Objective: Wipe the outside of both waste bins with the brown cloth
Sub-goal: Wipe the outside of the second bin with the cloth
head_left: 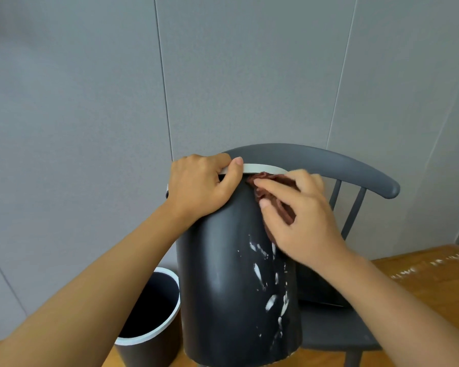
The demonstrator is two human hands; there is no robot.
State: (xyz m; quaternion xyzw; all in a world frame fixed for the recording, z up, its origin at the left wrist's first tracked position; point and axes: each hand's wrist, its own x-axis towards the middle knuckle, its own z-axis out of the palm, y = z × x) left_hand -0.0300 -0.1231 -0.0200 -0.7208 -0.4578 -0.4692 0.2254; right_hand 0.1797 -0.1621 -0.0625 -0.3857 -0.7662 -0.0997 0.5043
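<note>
The left hand (pixel 202 184) grips the pale rim (pixel 260 168) of a tall, matte black bin (pixel 223 274), thumb hooked over the edge and palm against the smooth, rounded wall. Just right of it, the right hand (pixel 300 218) presses a crumpled brown cloth (pixel 273 192) to the bin's upper side, fingers bent over the soft, wrinkled folds so that the cloth bunches up under them right below the rim. Below this hand, white smears (pixel 270 287) streak down the dark wall in blotchy, drippy patches, rough against the otherwise even, faintly glossy surface.

Under the left forearm stands a second bin (pixel 149 337), round, dark outside and inside, with the same pale ring at its open mouth. Behind and below the right hand is a grey chair (pixel 342 162) with a curved, smooth backrest and thin spindles. Beneath the right forearm lies a wooden floor (pixel 421 276), warm-toned and grained, with pale scuffs. A flat grey panelled wall (pixel 90 88) rises beyond both hands.
</note>
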